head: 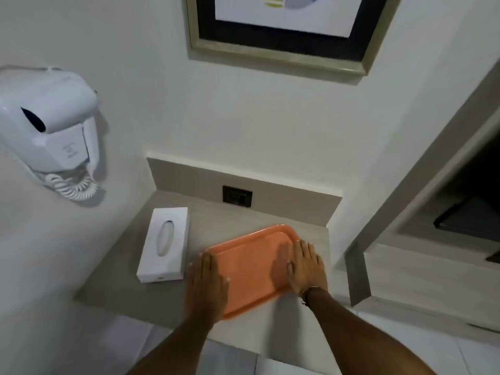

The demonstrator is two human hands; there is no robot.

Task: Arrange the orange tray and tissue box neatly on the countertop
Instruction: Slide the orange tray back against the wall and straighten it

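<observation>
Both hands lie flat and open, fingers spread, gripping nothing: the left hand (208, 282) presses on the left end of the tray (251, 266), and the right hand (305, 266) covers its right rim, with a band at that wrist. The orange tray lies flat on the desk (216, 220), turned askew, its long edges running at a slant to the back wall and its near corner close to the front edge of the desk. The tissue box (165, 246) lies just left of the tray, apart from it by a narrow strip of desk, long side pointing roughly toward the wall and also a little off square. The step in hand looks like sliding and turning the tray into line. To do it well, keep both palms pressing lightly and evenly so the tray pivots without lifting or skidding, swing the near corner away from the edge, and stop when its long side runs parallel to the backsplash. Watch the left end, which could knock the box as it swings. The box would then want squaring beside it. Behind the tray a dark socket (237, 196) sits in the backsplash; a hairdryer (48, 131) hangs on the left wall, and a framed picture (284, 31) hangs above.
</observation>
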